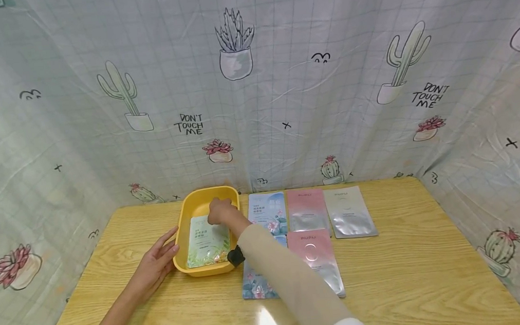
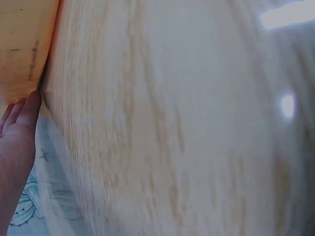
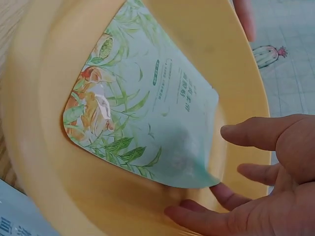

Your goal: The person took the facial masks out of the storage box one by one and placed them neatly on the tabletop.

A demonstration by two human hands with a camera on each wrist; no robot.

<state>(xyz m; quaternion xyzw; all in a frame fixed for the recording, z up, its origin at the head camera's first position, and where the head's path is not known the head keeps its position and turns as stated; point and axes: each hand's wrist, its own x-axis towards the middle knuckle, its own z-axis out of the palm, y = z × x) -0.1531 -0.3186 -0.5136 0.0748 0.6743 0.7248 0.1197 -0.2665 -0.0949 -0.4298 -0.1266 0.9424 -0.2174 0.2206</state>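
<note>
A green sheet-mask packet [image 1: 208, 242] with a leaf print lies in a yellow plastic tray [image 1: 178, 252]. Reaching into the tray, my right hand [image 1: 222, 212] is at the packet's top right corner. In the right wrist view, the fingers [image 3: 231, 199] are spread; one touches the slightly raised corner of the green packet [image 3: 142, 103], and the thumb stands apart from it. Against the tray's left outer wall rests my left hand [image 1: 157, 262], its fingers extended. The left wrist view shows that hand [image 2: 19, 132] beside the tray wall [image 2: 24, 49].
Right of the tray, blue packets [image 1: 266, 211] overlap in a column, partly covered by my right sleeve. Beside them lie pink packets [image 1: 307, 207] and a pale green-silver packet [image 1: 352, 216]. A printed curtain [image 1: 286, 144] hangs behind the wooden table [image 1: 417, 262].
</note>
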